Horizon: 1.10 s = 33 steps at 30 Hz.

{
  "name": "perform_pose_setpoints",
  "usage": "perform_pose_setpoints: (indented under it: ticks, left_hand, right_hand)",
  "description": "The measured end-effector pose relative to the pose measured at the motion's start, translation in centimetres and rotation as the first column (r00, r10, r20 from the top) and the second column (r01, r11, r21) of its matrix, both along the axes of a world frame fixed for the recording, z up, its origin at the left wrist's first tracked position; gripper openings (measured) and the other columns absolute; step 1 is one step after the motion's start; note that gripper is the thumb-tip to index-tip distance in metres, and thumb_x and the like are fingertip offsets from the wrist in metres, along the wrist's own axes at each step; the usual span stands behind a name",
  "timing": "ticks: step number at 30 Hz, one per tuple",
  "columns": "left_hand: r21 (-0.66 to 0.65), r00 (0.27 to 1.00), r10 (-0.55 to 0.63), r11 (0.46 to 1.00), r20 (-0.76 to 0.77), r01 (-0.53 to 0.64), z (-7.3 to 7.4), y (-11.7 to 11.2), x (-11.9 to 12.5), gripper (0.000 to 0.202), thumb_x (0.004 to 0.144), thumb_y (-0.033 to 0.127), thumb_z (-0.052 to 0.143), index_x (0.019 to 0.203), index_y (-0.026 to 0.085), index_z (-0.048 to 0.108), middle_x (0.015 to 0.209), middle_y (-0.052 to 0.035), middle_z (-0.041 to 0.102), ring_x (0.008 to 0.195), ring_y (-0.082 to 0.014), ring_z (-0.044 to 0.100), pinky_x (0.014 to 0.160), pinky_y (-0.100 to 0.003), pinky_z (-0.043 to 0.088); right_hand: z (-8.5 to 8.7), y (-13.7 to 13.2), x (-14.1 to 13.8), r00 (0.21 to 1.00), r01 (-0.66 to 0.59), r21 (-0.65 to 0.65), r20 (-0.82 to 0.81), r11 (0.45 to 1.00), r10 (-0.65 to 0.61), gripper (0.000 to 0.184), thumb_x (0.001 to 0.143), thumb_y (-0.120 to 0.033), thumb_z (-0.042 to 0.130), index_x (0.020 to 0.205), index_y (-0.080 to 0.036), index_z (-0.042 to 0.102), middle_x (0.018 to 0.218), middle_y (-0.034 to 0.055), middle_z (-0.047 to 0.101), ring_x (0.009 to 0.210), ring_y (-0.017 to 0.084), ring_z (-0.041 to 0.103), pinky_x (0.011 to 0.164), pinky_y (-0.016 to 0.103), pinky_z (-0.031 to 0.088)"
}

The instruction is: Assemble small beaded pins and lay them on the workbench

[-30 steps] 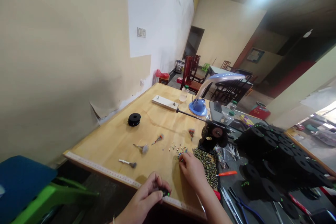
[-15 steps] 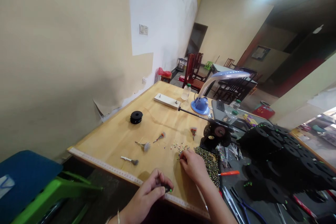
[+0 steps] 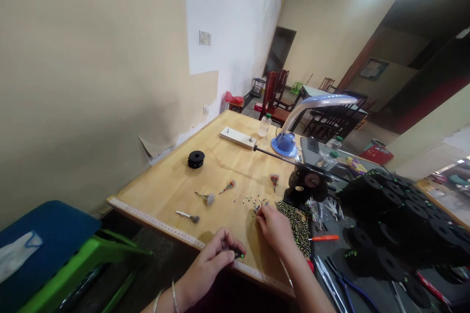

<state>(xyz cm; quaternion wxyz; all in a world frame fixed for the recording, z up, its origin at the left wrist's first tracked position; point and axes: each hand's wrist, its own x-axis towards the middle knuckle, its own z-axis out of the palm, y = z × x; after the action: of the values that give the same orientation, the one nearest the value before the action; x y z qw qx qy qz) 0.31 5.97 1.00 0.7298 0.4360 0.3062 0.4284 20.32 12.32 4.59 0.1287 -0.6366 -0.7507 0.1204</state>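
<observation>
My left hand (image 3: pixel 215 260) is closed at the near edge of the wooden table (image 3: pixel 176 181), pinching a small dark piece with a green tip (image 3: pixel 238 254). My right hand (image 3: pixel 274 227) reaches forward with its fingertips pinched in a scatter of tiny coloured beads (image 3: pixel 257 201). What those fingers hold is too small to make out. A strip of patterned beadwork (image 3: pixel 299 222) lies just right of that hand. Three small tufted pieces (image 3: pixel 207 197) lie on the wood to the left of the beads.
A black spool (image 3: pixel 196 159) sits at the table's left. A black winding device (image 3: pixel 304 187), a blue desk lamp (image 3: pixel 284 144), a white board (image 3: pixel 238 137) and a bottle (image 3: pixel 263 127) stand further back. Stacked black spools (image 3: pixel 396 210) and tools fill the right. A blue-and-green stool (image 3: pixel 55 249) stands at left.
The view has shifted, so the table sits further right and up. My right hand stays among the beads and my left keeps its pinch on the dark piece.
</observation>
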Motion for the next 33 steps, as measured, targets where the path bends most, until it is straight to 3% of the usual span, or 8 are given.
perform_pose_setpoints:
  ticks: [4, 5, 7, 10, 12, 14, 22, 33]
  left_hand:
    - [0.023, 0.999, 0.012, 1.0, -0.032, -0.011, 0.3, 0.0, -0.1, 0.009, 0.082, 0.017, 0.051, 0.084, 0.021, 0.044, 0.096, -0.0041, 0.065, 0.082, -0.0165, 0.052, 0.074, -0.032, 0.041]
    - [0.036, 0.999, 0.012, 0.999, -0.044, -0.01, 0.5, -0.1, 0.0, 0.008, 0.082, 0.018, 0.051, 0.085, 0.021, 0.044, 0.096, -0.0041, 0.065, 0.083, -0.0169, 0.052, 0.074, -0.032, 0.04]
    - [0.079, 0.998, 0.008, 0.997, -0.057, -0.004, 0.7, -0.1, 0.1, 0.008, 0.083, 0.019, 0.052, 0.086, 0.021, 0.045, 0.095, -0.0039, 0.063, 0.088, -0.0184, 0.053, 0.077, -0.033, 0.04]
    - [0.158, 0.998, 0.028, 0.987, -0.059, -0.019, 1.0, -0.4, 0.4, 0.008, 0.084, 0.019, 0.053, 0.086, 0.021, 0.045, 0.093, -0.0022, 0.058, 0.095, -0.0201, 0.052, 0.085, -0.035, 0.039]
    - [0.203, 0.994, 0.069, 0.978, -0.08, -0.052, 1.1, -0.6, 0.6, 0.008, 0.084, 0.019, 0.053, 0.086, 0.021, 0.046, 0.09, -0.0007, 0.054, 0.093, -0.0193, 0.051, 0.086, -0.035, 0.039]
    - [0.241, 0.988, 0.106, 0.967, -0.108, -0.078, 1.2, -0.8, 0.7, 0.009, 0.084, 0.018, 0.054, 0.087, 0.021, 0.046, 0.088, 0.0001, 0.051, 0.09, -0.0183, 0.05, 0.084, -0.033, 0.04]
    - [0.32, 0.984, 0.103, 0.946, -0.147, -0.051, 1.7, -1.3, 0.9, 0.009, 0.087, 0.023, 0.052, 0.09, 0.021, 0.044, 0.093, -0.0024, 0.053, 0.091, -0.0192, 0.048, 0.085, -0.034, 0.041]
    - [0.321, 0.985, 0.092, 0.946, -0.143, -0.042, 2.0, -1.4, 1.1, 0.01, 0.087, 0.023, 0.052, 0.089, 0.022, 0.042, 0.094, -0.003, 0.052, 0.091, -0.0194, 0.048, 0.086, -0.035, 0.041]
  right_hand:
    - [1.2, -2.9, 0.0, 0.991, -0.01, 0.012, -0.132, 1.0, 0.011, 0.014, 0.09, -0.023, 0.05, 0.08, -0.022, 0.059, 0.079, 0.0021, 0.066, 0.074, 0.018, 0.061, 0.066, 0.025, 0.042]
    - [1.4, -3.9, -0.2, 0.964, -0.021, 0.016, -0.266, 1.0, 0.025, 0.014, 0.09, -0.024, 0.05, 0.078, -0.021, 0.058, 0.076, 0.0022, 0.064, 0.072, 0.018, 0.06, 0.065, 0.026, 0.042]
    - [1.5, -5.9, -0.8, 0.87, -0.025, -0.002, -0.492, 1.0, 0.021, 0.018, 0.091, -0.029, 0.05, 0.075, -0.021, 0.056, 0.072, 0.0023, 0.061, 0.067, 0.018, 0.057, 0.06, 0.026, 0.043]
    - [1.1, -8.4, -2.1, 0.657, -0.052, -0.113, -0.752, 0.992, -0.052, 0.023, 0.093, -0.037, 0.047, 0.081, -0.02, 0.057, 0.096, 0.0082, 0.063, 0.073, 0.019, 0.059, 0.057, 0.026, 0.046]
    - [0.8, -9.4, -2.9, 0.532, -0.056, -0.167, -0.84, 0.984, -0.112, 0.024, 0.093, -0.041, 0.047, 0.086, -0.02, 0.057, 0.099, 0.0092, 0.063, 0.074, 0.019, 0.06, 0.057, 0.026, 0.048]
    - [0.5, -9.9, -3.4, 0.464, -0.055, -0.19, -0.874, 0.98, -0.144, 0.025, 0.092, -0.043, 0.049, 0.088, -0.02, 0.058, 0.096, 0.0083, 0.063, 0.073, 0.018, 0.059, 0.061, 0.027, 0.049]
    - [0.0, -10.1, -3.9, 0.395, -0.052, -0.174, -0.908, 0.983, -0.14, 0.026, 0.09, -0.045, 0.054, 0.088, -0.02, 0.061, 0.093, 0.0066, 0.064, 0.075, 0.019, 0.058, 0.067, 0.029, 0.049]
    - [0.2, -10.1, -3.9, 0.457, -0.043, -0.12, -0.885, 0.992, -0.088, 0.021, 0.091, -0.04, 0.053, 0.089, -0.021, 0.061, 0.089, 0.0057, 0.065, 0.086, 0.022, 0.061, 0.076, 0.03, 0.049]
